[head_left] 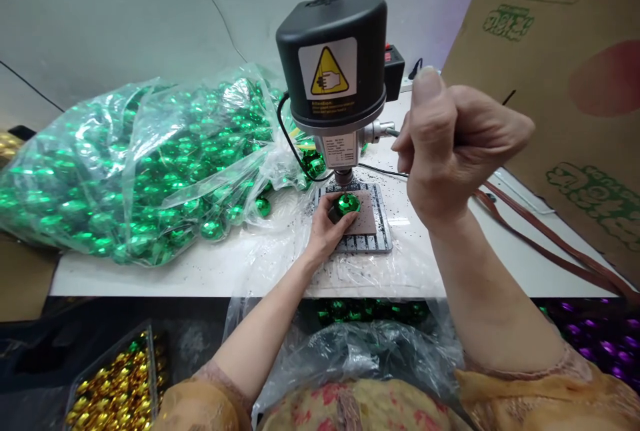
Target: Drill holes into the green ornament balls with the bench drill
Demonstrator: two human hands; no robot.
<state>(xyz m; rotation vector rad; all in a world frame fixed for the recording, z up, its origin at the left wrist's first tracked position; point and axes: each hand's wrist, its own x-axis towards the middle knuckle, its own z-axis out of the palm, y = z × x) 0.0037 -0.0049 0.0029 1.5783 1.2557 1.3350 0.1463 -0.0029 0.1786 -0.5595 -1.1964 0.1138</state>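
Note:
My left hand [327, 224] is closed round a shiny green faceted ball [349, 203], thumb in front of it. The ball rests on a flat brown board [367, 221] on the slotted metal base [383, 241] of a small drill press [333, 57], just below its chuck [343, 178]. To the right of the machine, my right hand [445, 137] is raised in a fist round the drill press lever [393, 131], whose thin rod runs from the hub into my fingers. Most of the lever is hidden by that hand.
A large clear bag [135, 171] of green balls lies left of the press, with loose green balls [213, 229] at its mouth. A cardboard box [565, 84] stands right, brown straps [545, 234] beside it. Below the white table [200, 274] are gold balls [113, 384] and purple balls [605, 344].

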